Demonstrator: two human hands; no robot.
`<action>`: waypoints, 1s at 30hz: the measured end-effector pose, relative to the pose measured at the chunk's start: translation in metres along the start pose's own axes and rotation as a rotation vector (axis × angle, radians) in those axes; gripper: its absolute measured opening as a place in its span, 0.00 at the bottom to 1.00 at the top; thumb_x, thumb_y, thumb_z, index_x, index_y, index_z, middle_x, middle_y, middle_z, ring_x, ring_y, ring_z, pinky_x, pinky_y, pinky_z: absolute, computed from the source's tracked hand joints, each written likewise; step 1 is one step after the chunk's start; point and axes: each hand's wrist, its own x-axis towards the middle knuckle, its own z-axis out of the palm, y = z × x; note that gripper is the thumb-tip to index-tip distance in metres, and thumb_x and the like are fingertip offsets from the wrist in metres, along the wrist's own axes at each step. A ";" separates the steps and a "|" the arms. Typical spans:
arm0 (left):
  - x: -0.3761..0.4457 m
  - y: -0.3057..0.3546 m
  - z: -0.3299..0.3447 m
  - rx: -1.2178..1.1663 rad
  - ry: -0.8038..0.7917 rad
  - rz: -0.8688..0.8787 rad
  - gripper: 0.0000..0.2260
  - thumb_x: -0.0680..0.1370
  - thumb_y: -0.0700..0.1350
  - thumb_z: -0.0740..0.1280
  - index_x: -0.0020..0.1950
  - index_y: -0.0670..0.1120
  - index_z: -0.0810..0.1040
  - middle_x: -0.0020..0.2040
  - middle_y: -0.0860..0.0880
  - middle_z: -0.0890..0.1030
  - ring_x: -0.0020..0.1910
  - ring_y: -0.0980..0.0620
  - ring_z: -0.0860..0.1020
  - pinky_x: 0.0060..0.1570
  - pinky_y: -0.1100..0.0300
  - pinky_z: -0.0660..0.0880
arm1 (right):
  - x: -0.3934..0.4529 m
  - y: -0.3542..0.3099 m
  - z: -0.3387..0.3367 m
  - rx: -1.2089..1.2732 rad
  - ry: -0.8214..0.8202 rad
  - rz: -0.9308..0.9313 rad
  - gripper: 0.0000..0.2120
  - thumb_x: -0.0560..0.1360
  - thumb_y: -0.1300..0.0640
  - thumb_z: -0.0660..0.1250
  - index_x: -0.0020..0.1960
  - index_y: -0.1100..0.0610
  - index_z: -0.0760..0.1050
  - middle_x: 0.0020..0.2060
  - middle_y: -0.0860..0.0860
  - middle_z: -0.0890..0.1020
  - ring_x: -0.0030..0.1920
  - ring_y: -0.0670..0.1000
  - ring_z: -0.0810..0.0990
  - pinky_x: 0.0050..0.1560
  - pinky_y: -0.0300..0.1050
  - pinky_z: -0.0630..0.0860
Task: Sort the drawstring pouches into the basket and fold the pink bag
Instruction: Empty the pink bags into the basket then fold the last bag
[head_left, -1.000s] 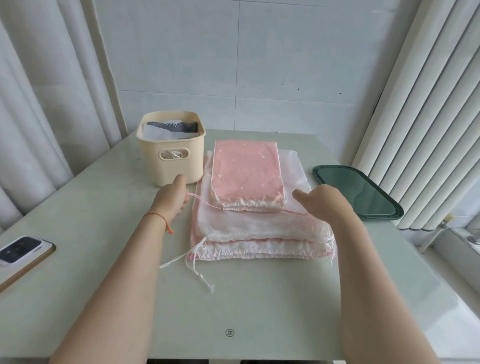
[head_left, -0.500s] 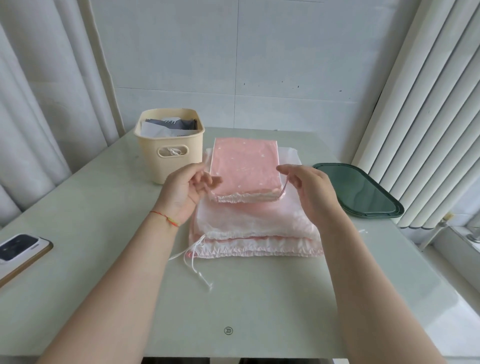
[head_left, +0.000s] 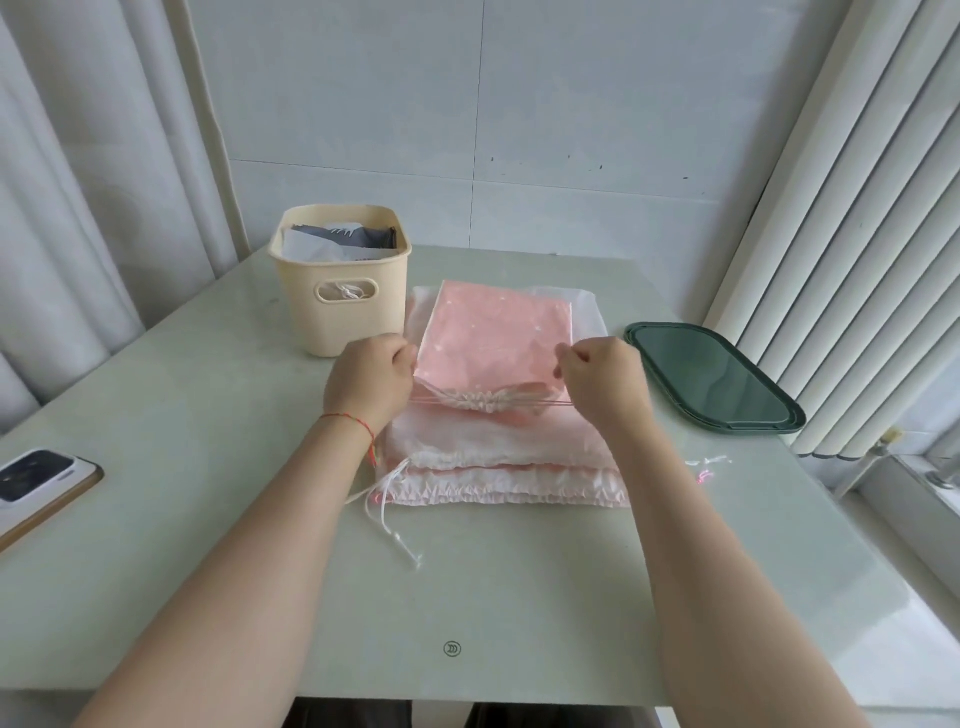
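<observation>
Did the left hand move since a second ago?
Yes. The left hand moved away from the basket, to the pink pouch, gripping its string.

No words, brand names or numbers can be read anywhere in the view. The only sign is a small round mark (head_left: 452, 648) printed on the table (head_left: 208, 519) near its front edge, between the person's forearms: a thin circle with a few curved strokes inside, too small to make out as letters. The phone (head_left: 39, 480) at the left edge of the table lies with its back up and shows no legible writing. The basket (head_left: 343, 306) has plain walls with no label, and the green tray (head_left: 711, 376) carries no print either.
</observation>
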 end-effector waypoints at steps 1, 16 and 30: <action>0.000 -0.001 0.000 0.042 0.001 -0.001 0.11 0.79 0.44 0.63 0.40 0.41 0.81 0.39 0.39 0.82 0.42 0.38 0.77 0.40 0.52 0.72 | 0.002 0.003 0.000 -0.038 0.016 0.015 0.21 0.78 0.55 0.60 0.34 0.69 0.75 0.34 0.62 0.82 0.26 0.51 0.70 0.28 0.44 0.67; -0.021 0.052 -0.008 -0.638 -0.449 -0.089 0.26 0.83 0.58 0.55 0.46 0.41 0.84 0.20 0.56 0.68 0.21 0.55 0.66 0.27 0.57 0.62 | -0.027 -0.033 0.005 0.390 -0.370 -0.260 0.15 0.73 0.57 0.73 0.59 0.49 0.79 0.33 0.44 0.73 0.29 0.40 0.70 0.37 0.30 0.69; -0.021 0.054 -0.009 -0.781 -0.462 -0.033 0.19 0.84 0.54 0.55 0.49 0.40 0.74 0.26 0.49 0.64 0.22 0.54 0.59 0.26 0.61 0.56 | -0.028 -0.032 0.008 0.155 -0.413 -0.256 0.05 0.72 0.53 0.73 0.47 0.53 0.84 0.28 0.44 0.69 0.28 0.41 0.66 0.31 0.30 0.64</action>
